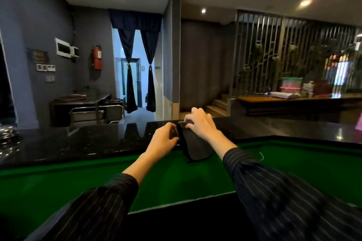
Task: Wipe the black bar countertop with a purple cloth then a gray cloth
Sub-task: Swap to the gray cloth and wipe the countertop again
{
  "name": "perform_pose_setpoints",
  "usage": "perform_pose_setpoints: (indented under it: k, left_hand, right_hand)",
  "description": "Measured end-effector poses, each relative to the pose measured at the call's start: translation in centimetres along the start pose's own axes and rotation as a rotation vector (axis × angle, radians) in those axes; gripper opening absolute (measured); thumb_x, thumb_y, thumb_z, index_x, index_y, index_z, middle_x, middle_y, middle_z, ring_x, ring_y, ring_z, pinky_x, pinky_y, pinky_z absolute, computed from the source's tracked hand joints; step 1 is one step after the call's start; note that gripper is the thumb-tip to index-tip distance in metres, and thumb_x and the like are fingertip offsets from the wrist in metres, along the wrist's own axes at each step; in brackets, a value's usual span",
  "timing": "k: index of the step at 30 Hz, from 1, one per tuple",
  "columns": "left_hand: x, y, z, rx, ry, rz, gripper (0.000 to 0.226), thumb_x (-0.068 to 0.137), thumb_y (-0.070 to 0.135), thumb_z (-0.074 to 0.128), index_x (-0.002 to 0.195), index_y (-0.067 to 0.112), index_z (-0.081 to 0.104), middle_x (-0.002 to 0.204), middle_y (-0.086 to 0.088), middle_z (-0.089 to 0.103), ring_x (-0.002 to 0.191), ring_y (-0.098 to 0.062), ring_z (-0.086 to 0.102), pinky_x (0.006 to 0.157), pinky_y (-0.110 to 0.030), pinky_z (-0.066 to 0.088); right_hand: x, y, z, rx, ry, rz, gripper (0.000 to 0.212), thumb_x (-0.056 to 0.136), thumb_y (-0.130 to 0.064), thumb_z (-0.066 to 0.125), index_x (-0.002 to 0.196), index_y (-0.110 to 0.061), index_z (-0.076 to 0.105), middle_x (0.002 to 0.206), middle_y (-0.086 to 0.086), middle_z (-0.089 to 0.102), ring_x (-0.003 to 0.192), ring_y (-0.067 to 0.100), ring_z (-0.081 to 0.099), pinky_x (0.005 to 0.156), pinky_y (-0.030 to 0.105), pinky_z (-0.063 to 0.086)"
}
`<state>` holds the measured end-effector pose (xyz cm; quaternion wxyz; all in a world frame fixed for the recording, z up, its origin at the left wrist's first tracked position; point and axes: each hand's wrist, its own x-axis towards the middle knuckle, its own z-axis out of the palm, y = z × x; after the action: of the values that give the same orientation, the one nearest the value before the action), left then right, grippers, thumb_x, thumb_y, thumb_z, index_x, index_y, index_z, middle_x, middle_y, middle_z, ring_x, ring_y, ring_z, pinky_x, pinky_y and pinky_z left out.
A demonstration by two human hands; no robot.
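A dark gray cloth (195, 146) hangs folded between both my hands, above the near edge of the glossy black bar countertop (78, 141). My right hand (199, 123) grips the cloth's top edge. My left hand (164, 140) pinches its left side. The cloth's lower end dangles over the green surface (176, 178) in front of the counter. A pink-purple piece (359, 123) shows at the far right edge on the countertop; I cannot tell if it is the purple cloth.
Shiny glassware (7, 135) sits at the counter's far left. Beyond the counter are a metal trolley (88, 113), a curtained doorway (137, 76), steps (217, 105) and a wooden counter (293, 100) with containers at the right.
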<state>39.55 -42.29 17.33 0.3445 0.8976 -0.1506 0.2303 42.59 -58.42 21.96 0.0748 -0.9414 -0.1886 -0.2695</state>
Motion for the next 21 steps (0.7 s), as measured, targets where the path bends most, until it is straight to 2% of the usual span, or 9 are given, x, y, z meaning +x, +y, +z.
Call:
perform_pose_setpoints:
  k: [3,5,7,8,10,13,16,18,21]
  left_hand:
    - [1.9,-0.2,2.3,0.170,-0.043,0.083,0.040,0.085,0.022,0.064,0.124,0.017,0.057,0.121,-0.003,0.061,0.116,-0.019,0.054,0.100,-0.036,0.045]
    - [2.6,-0.7,3.5,0.228,-0.090,0.066,0.030,0.091,0.027,0.053,0.119,0.020,0.061,0.117,-0.004,0.064,0.112,-0.022,0.058,0.097,-0.041,0.046]
    - [3.0,-1.3,4.3,0.290,-0.125,0.000,0.031,0.095,0.030,0.043,0.120,0.023,0.060,0.118,-0.004,0.064,0.110,-0.025,0.059,0.096,-0.047,0.046]
    - [3.1,-1.4,4.4,0.318,-0.130,-0.011,0.031,0.095,0.030,0.042,0.120,0.024,0.060,0.118,-0.004,0.064,0.110,-0.026,0.059,0.095,-0.047,0.047]
    - [3.6,-1.8,4.3,0.316,-0.149,-0.010,0.028,0.093,0.028,0.044,0.113,0.024,0.063,0.113,-0.005,0.066,0.106,-0.027,0.061,0.090,-0.046,0.050]
    - [4.5,-2.8,3.0,0.325,-0.215,0.020,0.028,0.092,0.022,0.048,0.113,0.023,0.067,0.116,-0.002,0.067,0.110,-0.022,0.060,0.095,-0.041,0.048]
    - [5.1,-4.7,1.5,0.464,-0.241,0.077,0.031,0.096,0.035,0.045,0.123,0.031,0.060,0.127,0.004,0.060,0.125,-0.020,0.049,0.105,-0.048,0.038]
    - [5.0,-5.6,1.3,0.501,-0.238,0.076,0.036,0.098,0.041,0.037,0.127,0.034,0.057,0.133,0.008,0.056,0.134,-0.019,0.038,0.108,-0.054,0.030]
    - [4.8,-5.5,1.7,0.524,-0.204,0.126,0.039,0.099,0.043,0.030,0.127,0.034,0.056,0.132,0.008,0.058,0.132,-0.018,0.040,0.108,-0.052,0.031]
  right_hand:
    - [0.2,1.2,2.7,-0.229,0.032,0.051,0.017,0.091,-0.028,0.060,0.104,-0.023,0.070,0.126,0.006,0.045,0.121,0.030,0.038,0.096,0.054,0.035]
    - [0.4,1.3,4.1,-0.223,0.045,0.153,0.017,0.092,-0.023,0.058,0.106,-0.022,0.069,0.134,0.007,0.040,0.126,0.032,0.034,0.098,0.055,0.033]
    - [0.9,0.9,4.5,-0.165,0.050,0.236,0.023,0.096,-0.017,0.052,0.115,-0.019,0.063,0.138,0.009,0.038,0.127,0.033,0.034,0.098,0.050,0.034]
    - [1.0,0.4,4.5,-0.102,0.018,0.274,0.026,0.097,-0.018,0.049,0.122,-0.017,0.058,0.139,0.011,0.039,0.129,0.034,0.035,0.099,0.048,0.035]
    - [0.7,-0.8,4.7,0.059,-0.152,0.354,0.036,0.102,-0.029,0.041,0.131,-0.013,0.052,0.142,0.017,0.041,0.133,0.036,0.034,0.104,0.048,0.034]
    - [-1.4,-1.1,5.9,0.081,-0.383,0.295,0.055,0.103,-0.044,0.023,0.149,-0.016,0.034,0.155,0.027,0.022,0.145,0.042,0.015,0.117,0.055,0.013]
    - [-1.5,3.1,5.5,0.114,-0.410,0.293,0.055,0.101,-0.046,0.023,0.151,-0.025,0.027,0.161,0.018,0.014,0.149,0.038,0.007,0.117,0.057,0.005]
    - [-0.2,6.5,4.5,0.211,-0.493,0.360,0.057,0.100,-0.043,0.028,0.154,-0.027,0.019,0.163,0.010,0.010,0.150,0.035,0.002,0.117,0.057,0.003]
    - [3.1,9.3,4.8,0.198,-0.627,0.426,0.064,0.102,-0.044,0.028,0.156,-0.026,0.000,0.164,0.007,-0.005,0.150,0.033,-0.008,0.119,0.056,-0.002]
